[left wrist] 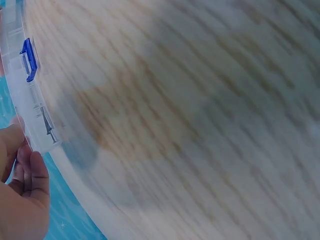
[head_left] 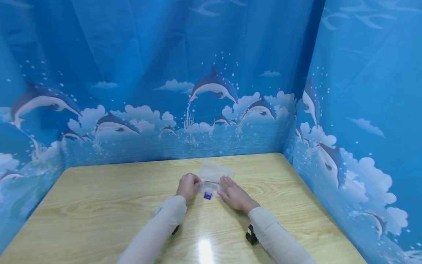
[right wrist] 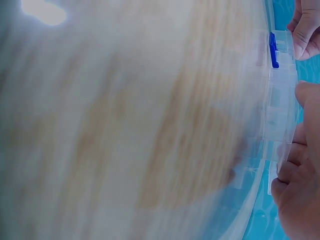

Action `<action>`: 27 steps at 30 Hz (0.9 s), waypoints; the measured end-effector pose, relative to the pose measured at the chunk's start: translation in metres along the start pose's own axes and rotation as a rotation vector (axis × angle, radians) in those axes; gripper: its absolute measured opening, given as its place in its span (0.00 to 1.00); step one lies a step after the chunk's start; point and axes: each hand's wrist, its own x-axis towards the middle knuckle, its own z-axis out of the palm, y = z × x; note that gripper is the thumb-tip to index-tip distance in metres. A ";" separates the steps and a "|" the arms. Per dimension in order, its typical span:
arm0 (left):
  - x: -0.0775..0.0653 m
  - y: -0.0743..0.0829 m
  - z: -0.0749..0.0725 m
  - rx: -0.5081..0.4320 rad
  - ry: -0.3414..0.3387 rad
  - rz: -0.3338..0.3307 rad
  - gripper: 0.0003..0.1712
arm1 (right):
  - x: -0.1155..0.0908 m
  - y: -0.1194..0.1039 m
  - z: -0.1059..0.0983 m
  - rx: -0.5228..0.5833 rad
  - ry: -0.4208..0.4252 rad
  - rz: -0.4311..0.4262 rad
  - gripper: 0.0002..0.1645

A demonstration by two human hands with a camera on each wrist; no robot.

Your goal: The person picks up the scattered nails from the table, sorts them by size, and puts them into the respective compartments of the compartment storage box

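A clear plastic box with a blue latch on its front lies on the table, its see-through lid folded open toward the back. At the box's left end, my left hand pinches the edge between thumb and fingers. My right hand rests on the right end, fingers stretched forward near the lid's hinge side. In the left wrist view, small dark pointed pieces show through the box wall beside my left hand. Their kind cannot be made out. The right fingertips are partly hidden behind the box in the right wrist view.
The light wood-grain table stretches out on both sides of the box. A blue curtain printed with dolphins hangs behind it and along the right side. Dark wrist straps sit below the sleeves.
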 end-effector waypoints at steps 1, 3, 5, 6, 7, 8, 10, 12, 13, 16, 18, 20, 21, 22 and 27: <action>0.000 0.000 0.000 0.001 0.002 -0.002 0.03 | 0.000 0.000 0.000 0.000 0.000 -0.001 0.39; 0.000 0.000 0.001 0.000 0.006 -0.008 0.03 | 0.000 0.000 0.000 0.000 0.000 -0.002 0.39; 0.000 0.000 0.001 0.001 0.011 -0.012 0.03 | 0.000 0.000 0.000 0.004 -0.001 -0.002 0.39; 0.000 -0.001 0.002 0.002 0.015 -0.012 0.03 | 0.000 0.001 0.001 0.005 0.001 -0.003 0.39; 0.000 -0.001 0.002 0.003 0.018 -0.011 0.03 | 0.000 0.001 0.001 0.007 0.002 -0.003 0.39; 0.000 -0.001 0.002 0.005 0.020 -0.009 0.03 | 0.000 0.001 0.001 0.007 0.003 -0.001 0.39; 0.000 -0.001 0.002 0.008 0.025 -0.006 0.03 | 0.000 0.001 0.001 0.008 0.004 0.000 0.39; 0.001 -0.001 0.002 0.010 0.028 -0.001 0.02 | 0.001 0.002 0.001 0.004 0.005 -0.001 0.39; 0.000 -0.001 0.002 0.012 0.028 0.002 0.02 | 0.001 0.002 0.002 0.002 0.002 0.000 0.39; -0.001 -0.002 0.001 0.011 0.033 0.009 0.03 | 0.002 0.001 0.002 0.005 0.003 -0.004 0.39; -0.003 -0.002 0.001 0.004 0.033 0.015 0.03 | 0.001 0.001 0.002 0.005 0.004 -0.006 0.39; -0.004 -0.002 0.000 -0.010 0.031 0.018 0.03 | 0.001 0.001 0.002 0.005 0.007 -0.006 0.39; -0.004 -0.001 -0.001 -0.017 0.030 0.020 0.03 | 0.000 0.001 0.001 0.006 0.007 -0.005 0.39; -0.005 -0.001 -0.002 -0.022 0.027 0.022 0.03 | 0.000 0.001 0.001 0.005 0.009 -0.005 0.39; -0.008 0.001 -0.007 -0.026 0.004 0.020 0.03 | -0.001 -0.001 -0.001 0.023 0.009 -0.009 0.38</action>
